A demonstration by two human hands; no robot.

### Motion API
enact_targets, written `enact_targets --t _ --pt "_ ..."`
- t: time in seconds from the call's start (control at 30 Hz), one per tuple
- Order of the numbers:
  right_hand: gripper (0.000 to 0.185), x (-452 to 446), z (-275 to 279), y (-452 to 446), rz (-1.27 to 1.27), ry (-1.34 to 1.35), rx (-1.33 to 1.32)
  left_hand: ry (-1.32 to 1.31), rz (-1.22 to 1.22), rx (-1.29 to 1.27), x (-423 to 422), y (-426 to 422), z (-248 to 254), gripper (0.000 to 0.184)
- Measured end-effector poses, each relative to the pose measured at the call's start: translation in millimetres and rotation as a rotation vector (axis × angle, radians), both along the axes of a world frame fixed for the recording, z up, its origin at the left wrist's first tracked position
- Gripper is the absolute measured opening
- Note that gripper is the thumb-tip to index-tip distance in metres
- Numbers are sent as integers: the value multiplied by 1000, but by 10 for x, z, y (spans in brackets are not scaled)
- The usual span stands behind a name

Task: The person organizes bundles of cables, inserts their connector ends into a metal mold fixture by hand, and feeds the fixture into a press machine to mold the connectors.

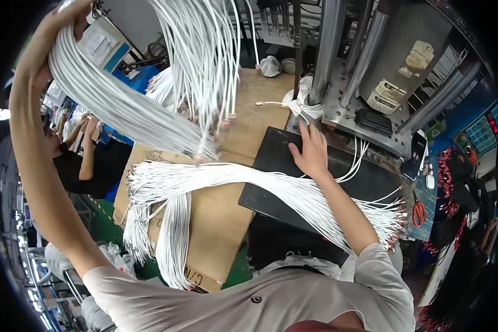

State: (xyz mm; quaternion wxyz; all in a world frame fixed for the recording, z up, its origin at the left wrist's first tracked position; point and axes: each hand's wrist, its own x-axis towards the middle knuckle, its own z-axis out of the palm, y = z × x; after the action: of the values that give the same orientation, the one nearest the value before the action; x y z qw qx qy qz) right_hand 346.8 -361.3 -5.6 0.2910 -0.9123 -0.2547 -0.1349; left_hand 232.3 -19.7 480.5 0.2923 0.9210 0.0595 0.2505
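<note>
High at the upper left, my left hand [66, 22] is closed around a thick bundle of white cables [122, 91], held up in a loop. The bundle's loose ends hang over the cardboard and are partly blurred. My right hand [311, 149] lies with its fingers stretched forward at the back edge of a black board [274, 145], beside the metal press. A white cable piece shows close to its fingertips; I see no grip on it. Under my right forearm, another bundle of white cables [249, 176] stretches across the board and the cardboard [216, 221].
A metal press [365, 119] with thick columns stands at the back right. Red-handled scissors [419, 213] and a phone [415, 156] lie right of the board. More white cables [174, 238] hang at the front left. Another person [99, 160] sits at the left.
</note>
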Motion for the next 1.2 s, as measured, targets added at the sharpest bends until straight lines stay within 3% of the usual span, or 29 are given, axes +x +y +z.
enact_targets --t 0.17,0.3,0.37,0.43,0.57,0.67,0.77,0.83,0.9,0.93,0.97,1.1,1.2 --pt "64 -16 64 -24 -2 0 -29 -229 -85 -431 194 536 194 29" --pt "57 -7 -35 20 -13 -56 -45 -342 52 -432 307 1311 251 29" --pt "56 -14 -27 28 -25 -71 -48 -488 216 -174 311 1590 434 30" --pt "56 -6 -22 45 -31 -88 -64 -452 335 101 256 1894 792 57" --pt "56 -21 -12 82 -47 -68 -66 -568 468 601 427 2357 1016 62" --pt "58 -21 -10 83 -55 -77 -76 -760 403 762 921 2212 305 67" --pt "59 4 -33 79 -57 -82 -65 -482 350 553 1279 1759 -758 73" --pt "59 -16 -13 87 -63 -72 -71 -415 64 416 1587 1854 -1715 78" --pt "59 20 19 94 -60 -78 -68 -134 -59 352 1691 1773 -2755 76" --pt "59 26 14 90 -53 -84 -63 -72 -34 509 1641 1568 -3106 74" --pt "58 2 1 77 -47 -86 -60 -5 -13 665 1601 1440 -3315 71" --pt "58 11 3 29 -28 -64 -42 58 -8 544 1780 1617 -3269 69" --pt "54 -3 -32 11 -21 -78 -25 272 261 743 1715 1322 -3229 78"
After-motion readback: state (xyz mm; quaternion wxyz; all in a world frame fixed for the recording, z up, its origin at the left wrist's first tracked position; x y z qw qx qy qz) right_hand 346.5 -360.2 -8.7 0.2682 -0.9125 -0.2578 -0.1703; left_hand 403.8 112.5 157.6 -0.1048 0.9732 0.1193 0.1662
